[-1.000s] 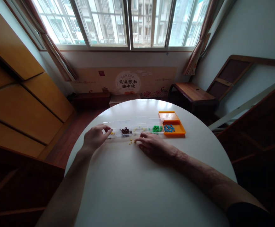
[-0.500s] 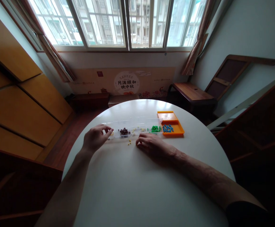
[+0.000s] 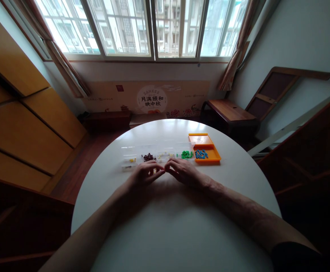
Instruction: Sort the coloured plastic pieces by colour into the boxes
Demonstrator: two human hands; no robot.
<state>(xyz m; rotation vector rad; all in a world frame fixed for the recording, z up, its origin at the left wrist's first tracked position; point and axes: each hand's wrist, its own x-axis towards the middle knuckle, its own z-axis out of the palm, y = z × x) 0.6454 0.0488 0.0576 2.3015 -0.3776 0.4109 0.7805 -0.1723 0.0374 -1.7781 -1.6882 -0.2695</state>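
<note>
White table (image 3: 165,226) | hands' (image 3: 144,174) grip – cannot tell | poster (image 3: 152,99) – "月满颐和 映中秋"

Bright window (image 3: 150,28), wooden cabinets (image 3: 20,124)

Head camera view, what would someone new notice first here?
Two bare hands, the left hand and the right hand, meet fingertip to fingertip on the round white table, just in front of a row of clear boxes holding small yellow, dark and green pieces. At the row's right end sits an orange tray with blue pieces. Bright windows fill the far wall.
</note>
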